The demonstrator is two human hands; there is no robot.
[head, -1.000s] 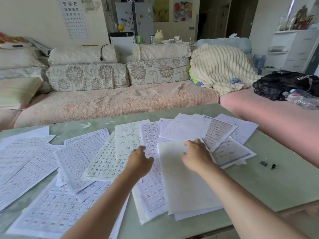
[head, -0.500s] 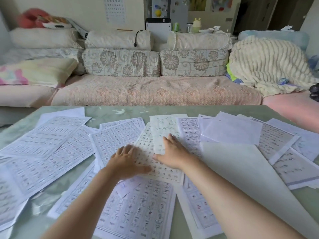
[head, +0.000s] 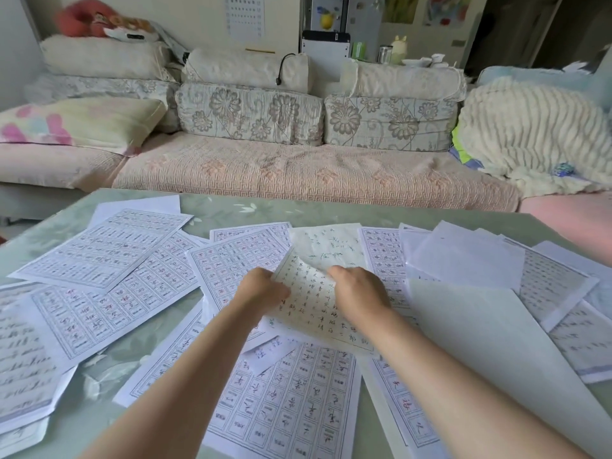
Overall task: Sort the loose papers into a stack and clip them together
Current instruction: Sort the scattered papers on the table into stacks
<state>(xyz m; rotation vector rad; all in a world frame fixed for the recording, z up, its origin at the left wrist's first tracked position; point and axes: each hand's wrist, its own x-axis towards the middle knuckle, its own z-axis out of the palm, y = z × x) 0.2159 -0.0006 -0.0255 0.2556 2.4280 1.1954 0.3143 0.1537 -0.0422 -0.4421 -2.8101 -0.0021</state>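
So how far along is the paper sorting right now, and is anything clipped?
Early. No finished stack shows: printed sheets lie scattered, overlapping across the table. In hand: left hand and right hand both grip one handwritten sheet, its far edge raised off the pile. Left: gather the remaining sheets, square them, clip them. No clip is in view.

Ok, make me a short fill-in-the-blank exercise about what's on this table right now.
1. Both hands grip one handwritten ____.
2. The left hand holds its ____ edge.
3. The loose papers lie on a ____ table.
4. Behind the table stands a ____.

Missing words: sheet; left; green; sofa
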